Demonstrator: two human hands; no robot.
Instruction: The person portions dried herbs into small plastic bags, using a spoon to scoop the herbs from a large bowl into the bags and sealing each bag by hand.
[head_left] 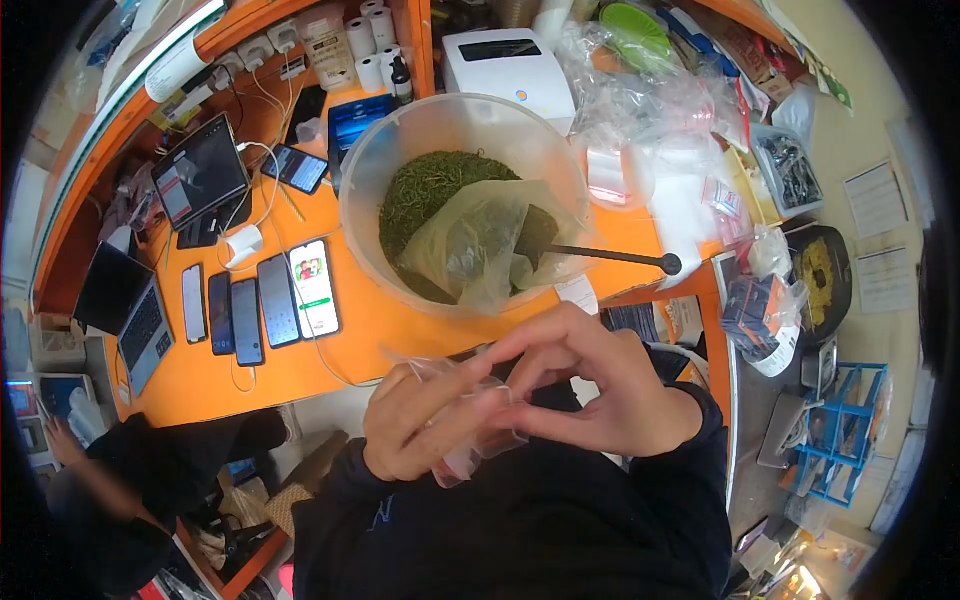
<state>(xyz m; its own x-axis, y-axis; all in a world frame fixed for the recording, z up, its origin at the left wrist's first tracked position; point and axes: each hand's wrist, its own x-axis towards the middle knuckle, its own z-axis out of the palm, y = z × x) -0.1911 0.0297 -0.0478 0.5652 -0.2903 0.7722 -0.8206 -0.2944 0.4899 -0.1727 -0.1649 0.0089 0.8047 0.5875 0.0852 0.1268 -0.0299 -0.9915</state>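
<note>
Just in front of my chest, my left hand (420, 420) is wrapped round a small clear plastic bag (460, 462). My right hand (605, 385) meets it from the right, its thumb and fingers pinched together at the bag's side. Beyond both hands stands a large translucent tub (365, 225) with chopped dark green herb (430, 185) in it. A crumpled clear bag (465, 240) lies on the herb inside the tub. A black-handled scoop or spoon (620, 257) rests over the tub's right rim.
Several phones (278, 298), a tablet (200, 170) and a laptop (130, 310) are on the orange desk (370, 350) at left. A white printer (510, 75) stands behind the tub, plastic bags (660, 110) beside it. Another person's arm (95, 475) shows at lower left.
</note>
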